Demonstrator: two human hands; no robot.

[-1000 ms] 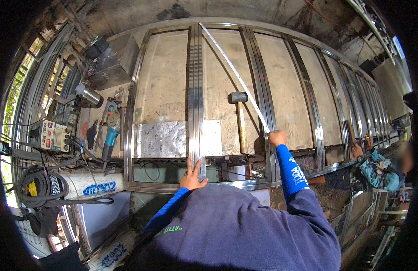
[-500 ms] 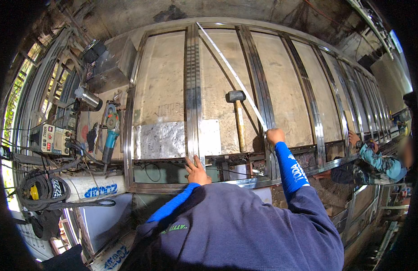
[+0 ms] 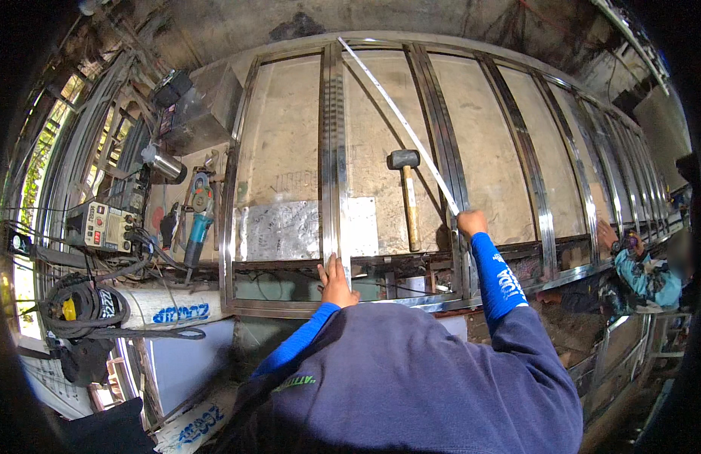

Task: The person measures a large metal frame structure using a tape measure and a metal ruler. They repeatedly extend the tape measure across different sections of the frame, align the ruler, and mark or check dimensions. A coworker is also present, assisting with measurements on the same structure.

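— Head view: where are the hands?
— Left hand (image 3: 337, 281) lies flat on the bar (image 3: 336, 151), centre; right hand (image 3: 471, 222) pinches the tape (image 3: 399, 117) — running to upper centre, beside the hammer (image 3: 405, 189).

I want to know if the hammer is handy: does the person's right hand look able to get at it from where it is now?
Probably yes. The hammer lies bare on the panel just left of the right hand, with nothing lying between them. But that hand is gripping the end of the tape strip, so it would have to let go first.
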